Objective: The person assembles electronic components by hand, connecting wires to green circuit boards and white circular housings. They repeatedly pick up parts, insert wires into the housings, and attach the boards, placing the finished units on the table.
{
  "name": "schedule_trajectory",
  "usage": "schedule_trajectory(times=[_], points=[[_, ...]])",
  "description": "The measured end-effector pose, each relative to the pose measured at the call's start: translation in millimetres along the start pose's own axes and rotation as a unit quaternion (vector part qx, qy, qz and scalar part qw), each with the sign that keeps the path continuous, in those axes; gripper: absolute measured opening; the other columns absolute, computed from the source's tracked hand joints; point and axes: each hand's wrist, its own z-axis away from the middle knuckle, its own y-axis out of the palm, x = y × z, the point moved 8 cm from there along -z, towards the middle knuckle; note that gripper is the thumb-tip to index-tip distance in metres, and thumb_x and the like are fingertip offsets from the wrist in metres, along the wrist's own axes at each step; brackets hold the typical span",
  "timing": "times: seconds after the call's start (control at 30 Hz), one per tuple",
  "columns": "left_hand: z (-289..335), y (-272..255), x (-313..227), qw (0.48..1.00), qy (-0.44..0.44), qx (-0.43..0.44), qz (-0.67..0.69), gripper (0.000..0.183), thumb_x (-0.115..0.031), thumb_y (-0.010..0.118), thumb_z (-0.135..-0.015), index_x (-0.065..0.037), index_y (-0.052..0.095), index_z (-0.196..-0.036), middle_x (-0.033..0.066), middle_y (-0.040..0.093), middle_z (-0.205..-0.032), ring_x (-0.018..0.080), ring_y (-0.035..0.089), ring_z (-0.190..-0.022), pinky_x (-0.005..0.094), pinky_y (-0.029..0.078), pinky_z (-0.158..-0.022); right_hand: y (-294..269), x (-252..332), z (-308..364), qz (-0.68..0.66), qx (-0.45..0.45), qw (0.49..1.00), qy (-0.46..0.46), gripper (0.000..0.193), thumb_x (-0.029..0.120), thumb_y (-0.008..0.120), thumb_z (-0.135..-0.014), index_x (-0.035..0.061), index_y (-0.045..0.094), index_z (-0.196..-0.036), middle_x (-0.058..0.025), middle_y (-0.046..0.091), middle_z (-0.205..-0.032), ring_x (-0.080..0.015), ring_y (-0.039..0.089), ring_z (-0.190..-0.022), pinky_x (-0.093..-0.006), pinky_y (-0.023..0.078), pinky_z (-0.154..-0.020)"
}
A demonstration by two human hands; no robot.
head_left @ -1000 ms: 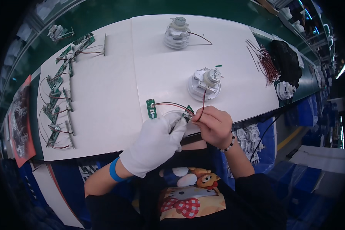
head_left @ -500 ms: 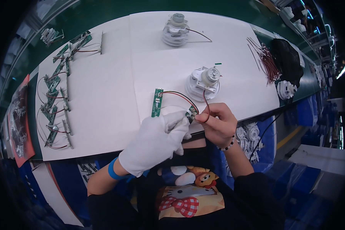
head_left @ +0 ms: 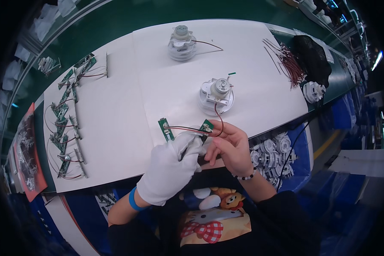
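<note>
My left hand [head_left: 168, 168], in a white glove, is closed around a small green circuit board [head_left: 206, 126] that juts up past its fingers. Red and black wires link this piece to a longer green circuit board [head_left: 164, 129] just beyond the glove. My bare right hand [head_left: 231, 149] meets the left at the small board, its fingers bent around a thin dark red wire [head_left: 219, 115]. That wire runs up to a white motor assembly [head_left: 217, 94] with a round silver motor on top. Gloved fingers partly hide the board, and the wire's end cannot be made out.
Several wired circuit boards [head_left: 64, 123] lie in a row along the left of the white sheet [head_left: 119, 102]. Another motor assembly [head_left: 182, 45] stands at the back. A bundle of red wires [head_left: 292, 68] lies right, near a black bag [head_left: 311, 59]. A blue bin [head_left: 301, 160] holds white parts.
Both hands have shifted slightly nearer to me with the boards. The right fingers have changed from a tight pinch to a looser bend, and the small board shows more. The view has also shifted.
</note>
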Motion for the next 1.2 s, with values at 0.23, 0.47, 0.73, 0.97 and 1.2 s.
schedule_trajectory(times=[0.23, 0.47, 0.73, 0.97, 1.2], points=[[2.5, 0.1, 3.0, 0.992, 0.091, -0.007, -0.085, 0.013, -0.01, 0.051, -0.088, 0.001, 0.059, -0.091, 0.0077, 0.063, -0.07, 0.01, 0.06, -0.054, 0.0234, 0.046, -0.046, -4.9, -8.5, -0.4, 0.006, -0.027, 0.999, 0.025, 0.038, 0.0, 0.048, -0.085, -0.0085, 0.042, -0.121, -0.0156, 0.06, -0.091, -0.0192, 0.063, -0.06, -0.0226, 0.049, -0.045], [6.6, -4.9, -7.7, 0.989, 0.145, -0.031, -0.013, 0.013, -0.012, 0.048, -0.089, -0.004, 0.057, -0.094, 0.0043, 0.057, -0.067, 0.0101, 0.055, -0.054, 0.024, 0.046, -0.051, -5.4, -17.4, -11.7, -0.048, -0.063, 0.997, -0.028, 0.028, -0.001, 0.053, -0.081, -0.0085, 0.051, -0.108, -0.0094, 0.06, -0.071, -0.0135, 0.056, -0.046, -0.0189, 0.043, -0.036], [8.1, 1.2, -3.4, 0.979, 0.197, -0.033, -0.026, 0.017, -0.013, 0.048, -0.089, -0.004, 0.058, -0.101, 0.0033, 0.057, -0.067, 0.0102, 0.054, -0.055, 0.0242, 0.046, -0.051, -8.4, -19.9, -10.2, -0.088, -0.028, 0.993, -0.072, 0.025, -0.001, 0.055, -0.079, -0.0081, 0.051, -0.102, -0.0098, 0.058, -0.072, -0.0151, 0.055, -0.044, -0.0228, 0.044, -0.035], [-1.4, -17.6, 8.4, 0.997, 0.066, -0.029, -0.009, 0.019, -0.016, 0.05, -0.089, -0.001, 0.059, -0.099, 0.0049, 0.059, -0.069, 0.0089, 0.056, -0.055, 0.0229, 0.047, -0.051, -39.5, 24.1, -15.4, 0.167, -0.026, 0.986, 0.006, 0.018, 0.003, 0.055, -0.083, -0.0088, 0.057, -0.096, -0.0154, 0.063, -0.085, -0.0144, 0.059, -0.051, -0.022, 0.048, -0.042], [2.6, -23.9, 14.2, 0.998, 0.043, -0.027, -0.026, 0.021, -0.018, 0.05, -0.09, -0.002, 0.06, -0.1, 0.0038, 0.059, -0.068, 0.0082, 0.055, -0.054, 0.0222, 0.047, -0.053, -85.7, 77.6, -80.9, 0.347, -0.07, 0.931, -0.091, 0.037, 0.031, 0.046, -0.091, -0.0024, 0.062, -0.091, -0.0084, 0.065, -0.086, -0.0116, 0.06, -0.077, -0.0222, 0.047, -0.057]])
